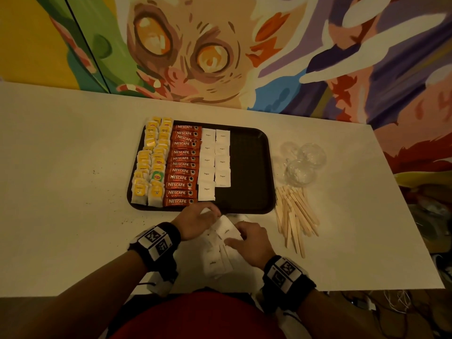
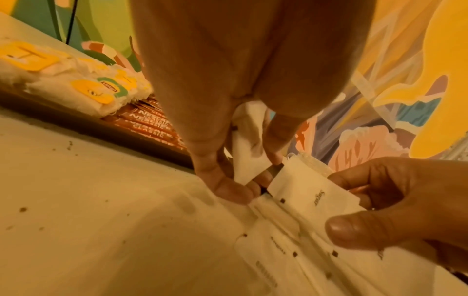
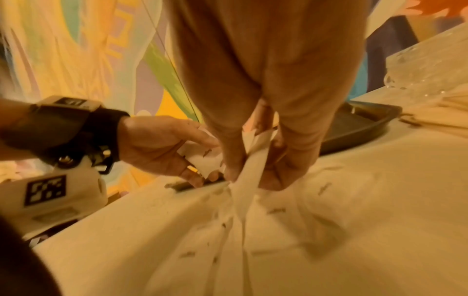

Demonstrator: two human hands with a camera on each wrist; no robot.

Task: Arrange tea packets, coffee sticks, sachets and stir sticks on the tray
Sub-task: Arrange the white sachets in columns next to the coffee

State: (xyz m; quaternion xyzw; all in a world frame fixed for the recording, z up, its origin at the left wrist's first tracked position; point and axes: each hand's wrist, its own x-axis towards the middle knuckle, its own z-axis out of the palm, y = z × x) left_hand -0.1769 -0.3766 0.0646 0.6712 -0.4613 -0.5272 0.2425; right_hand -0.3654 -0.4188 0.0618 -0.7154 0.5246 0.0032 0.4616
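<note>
A black tray (image 1: 247, 167) holds two columns of yellow-tagged tea packets (image 1: 151, 165), a column of red coffee sticks (image 1: 182, 167) and two columns of white sugar sachets (image 1: 215, 160); its right part is bare. Loose sugar sachets (image 1: 217, 260) lie on the table in front of the tray. My left hand (image 1: 212, 212) pinches one white sachet (image 2: 249, 160) at the tray's near rim. Just to its right, my right hand (image 1: 236, 234) pinches another sachet (image 2: 311, 192) lifted off the loose pile. Wooden stir sticks (image 1: 293, 214) lie heaped to the right of the tray.
Clear plastic cups (image 1: 303, 165) sit on the white table (image 1: 73, 179) beyond the stir sticks. A painted wall runs along the table's far edge. Dark crumbs speckle the table left of my hands. The table's right edge lies past the sticks.
</note>
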